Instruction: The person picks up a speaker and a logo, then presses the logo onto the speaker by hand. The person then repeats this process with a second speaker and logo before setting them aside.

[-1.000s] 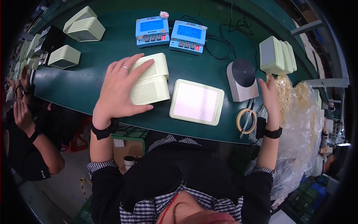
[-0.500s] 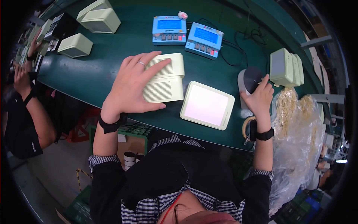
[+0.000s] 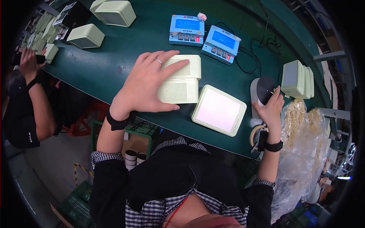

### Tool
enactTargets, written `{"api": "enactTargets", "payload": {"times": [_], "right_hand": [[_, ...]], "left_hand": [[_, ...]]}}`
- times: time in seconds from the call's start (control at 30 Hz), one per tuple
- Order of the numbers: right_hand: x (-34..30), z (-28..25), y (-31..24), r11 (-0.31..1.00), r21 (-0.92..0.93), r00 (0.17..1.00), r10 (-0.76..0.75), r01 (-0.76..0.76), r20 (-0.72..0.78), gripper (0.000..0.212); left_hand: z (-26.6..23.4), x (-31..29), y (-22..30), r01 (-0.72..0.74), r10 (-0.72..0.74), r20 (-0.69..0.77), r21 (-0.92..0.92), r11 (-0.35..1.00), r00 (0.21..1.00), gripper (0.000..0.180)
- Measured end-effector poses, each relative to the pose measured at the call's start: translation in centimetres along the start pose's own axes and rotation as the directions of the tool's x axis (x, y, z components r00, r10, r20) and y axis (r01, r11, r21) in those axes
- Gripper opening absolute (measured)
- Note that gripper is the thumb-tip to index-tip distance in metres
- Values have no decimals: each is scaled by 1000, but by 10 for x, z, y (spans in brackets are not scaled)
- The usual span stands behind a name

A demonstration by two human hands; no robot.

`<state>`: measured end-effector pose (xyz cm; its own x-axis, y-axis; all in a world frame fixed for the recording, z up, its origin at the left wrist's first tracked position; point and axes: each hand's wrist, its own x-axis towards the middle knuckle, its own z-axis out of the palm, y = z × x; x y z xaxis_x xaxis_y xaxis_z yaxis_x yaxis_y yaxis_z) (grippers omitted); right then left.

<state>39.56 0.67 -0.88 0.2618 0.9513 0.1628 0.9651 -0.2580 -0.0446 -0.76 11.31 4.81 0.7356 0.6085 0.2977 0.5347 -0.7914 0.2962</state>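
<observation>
My left hand (image 3: 146, 87) spans two pale green boxy cases with perforated faces, the far case (image 3: 192, 66) and the near case (image 3: 186, 91), lying side by side. Its fingers reach over the far one and the thumb lies along the near one's edge. Just right of them a pale green device (image 3: 218, 110) lies flat with its screen lit white. My right hand (image 3: 270, 110) is beside a grey stand with a dark rounded top (image 3: 265, 89). Its thumb and index finger are apart, the index fingertip by a small yellowish bit on the stand.
Two blue boxes with lit displays, one left (image 3: 186, 30) and one right (image 3: 220, 43), stand at the back with cables. Similar pale devices stand at left (image 3: 86, 36) and right (image 3: 293, 78). A plastic bag of yellowish strands (image 3: 296, 152) hangs right. A co-worker's arm (image 3: 40, 102) is at left.
The whole view has shifted, so the bench things sit further right in the picture. Both my hands keep their places on the cases and by the stand. The co-worker's hand now holds something dark.
</observation>
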Motion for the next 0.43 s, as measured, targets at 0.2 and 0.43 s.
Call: {"api": "enactTargets", "payload": {"times": [0.2,0.43], "right_hand": [[1,-1,-6,1000,-1,1000,30,-30,2,114],[-1,-1,-2,1000,-11,1000,3,-3,-4,113]], "left_hand": [[0,0,-1,-4,4,-5,8,1000,1000,94],[0,-1,-1,5,-5,9,7,1000,1000,91]]}}
